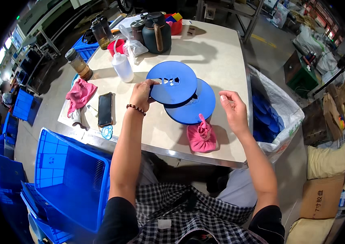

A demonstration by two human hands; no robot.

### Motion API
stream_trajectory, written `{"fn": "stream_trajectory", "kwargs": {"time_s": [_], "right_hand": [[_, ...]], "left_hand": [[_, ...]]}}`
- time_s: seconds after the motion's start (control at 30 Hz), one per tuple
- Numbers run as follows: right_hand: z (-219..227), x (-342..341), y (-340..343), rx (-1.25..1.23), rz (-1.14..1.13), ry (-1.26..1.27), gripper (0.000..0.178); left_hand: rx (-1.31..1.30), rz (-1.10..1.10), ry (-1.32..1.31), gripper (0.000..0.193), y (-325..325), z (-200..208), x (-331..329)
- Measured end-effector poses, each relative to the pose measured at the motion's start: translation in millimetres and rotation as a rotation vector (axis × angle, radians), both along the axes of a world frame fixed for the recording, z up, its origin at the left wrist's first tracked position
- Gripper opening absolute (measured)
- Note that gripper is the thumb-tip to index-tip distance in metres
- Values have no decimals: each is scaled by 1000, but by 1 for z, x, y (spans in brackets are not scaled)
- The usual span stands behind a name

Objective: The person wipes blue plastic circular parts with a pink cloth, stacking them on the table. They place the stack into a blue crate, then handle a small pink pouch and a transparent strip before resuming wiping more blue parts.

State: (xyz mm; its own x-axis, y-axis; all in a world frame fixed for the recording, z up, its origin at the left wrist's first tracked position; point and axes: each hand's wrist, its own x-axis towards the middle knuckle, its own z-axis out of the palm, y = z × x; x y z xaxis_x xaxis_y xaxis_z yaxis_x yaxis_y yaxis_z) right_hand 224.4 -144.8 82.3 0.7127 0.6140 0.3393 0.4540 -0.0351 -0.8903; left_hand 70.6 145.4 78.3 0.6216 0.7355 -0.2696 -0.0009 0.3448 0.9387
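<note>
A round blue plastic reel disc (pixel 184 92) with cut-outs at its centre is gripped at its left edge by my left hand (pixel 140 96), fingers closed on it. It overlaps a second blue disc (pixel 205 106) below it and to the right, which has a hole partly covered by the upper disc. To the right of the lower disc, my right hand (pixel 234 110) is raised with thumb and fingers apart and holds nothing. A bunched pink cloth (pixel 202 139) sits at the near edge of the lower disc.
On the table (pixel 217 49) stand a dark jug (pixel 156 34), a squeeze bottle (pixel 122 68) and a jar (pixel 79 64). A phone (pixel 105 109) and pink rag (pixel 82 95) lie left. A blue crate (pixel 83 179) stands lower left; right, a white sack (pixel 288 116) holds blue discs.
</note>
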Motion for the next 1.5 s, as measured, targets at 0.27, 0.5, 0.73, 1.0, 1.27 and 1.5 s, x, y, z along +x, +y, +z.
{"fn": "stream_trajectory", "kwargs": {"time_s": [0.27, 0.5, 0.73, 1.0, 1.27, 1.5], "right_hand": [[43, -49, -12, -593, 135, -233, 55], [21, -57, -11, -666, 149, -415, 64], [9, -53, -18, -674, 197, -424, 60], [11, -60, -11, -708, 195, -350, 57], [-5, -61, -4, -651, 187, -416, 65], [-22, -53, 11, -664, 135, -304, 41]], "left_hand": [[-134, 57, -346, 32, 7, 8, -15], [192, 14, -70, 31, -35, -1, -21], [375, -20, 277, 26, -67, 4, -28], [106, -55, 39, 39, -82, -11, -22], [-138, 16, -29, 28, -63, -33, 18], [-88, 78, 25, 26, -55, -49, 56]]}}
